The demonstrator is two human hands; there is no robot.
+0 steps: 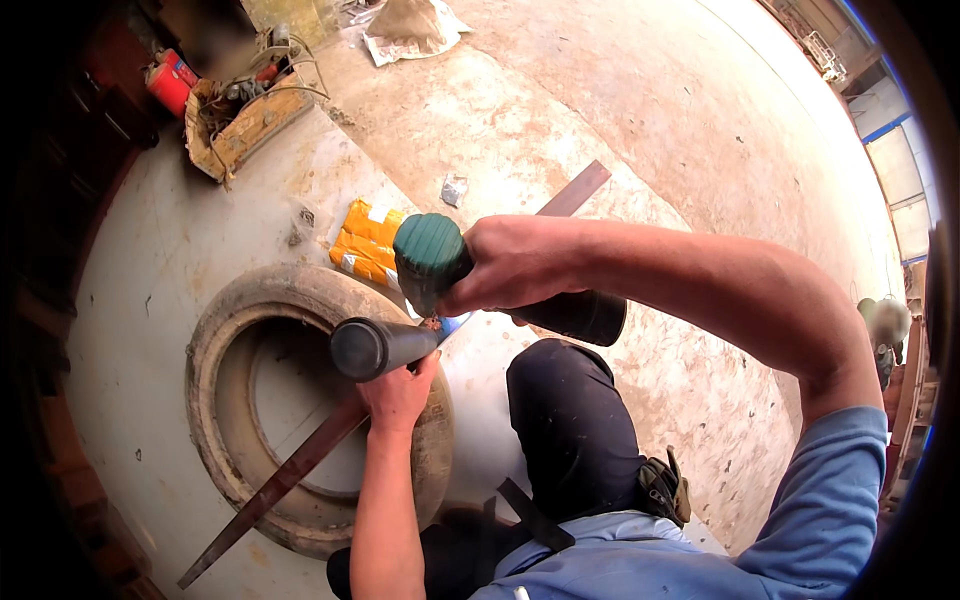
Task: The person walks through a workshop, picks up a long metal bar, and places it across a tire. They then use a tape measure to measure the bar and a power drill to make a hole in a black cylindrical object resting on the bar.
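My right hand is closed round the grip of a power drill with a green ribbed housing; its black lower end sticks out beyond my wrist. The drill's front points downward and is mostly hidden. Right below it, my left hand is wrapped round a dark grey cylinder with a round black end. A spot of blue shows between the hands. Beneath them a long flat metal bar slants across a worn tyre, its far end showing beyond my right wrist.
An orange and white packet lies beside the tyre. Farther left stand a wooden tray of tools and cables and a red container. A pale sack is at the far side. My bent knee is close by.
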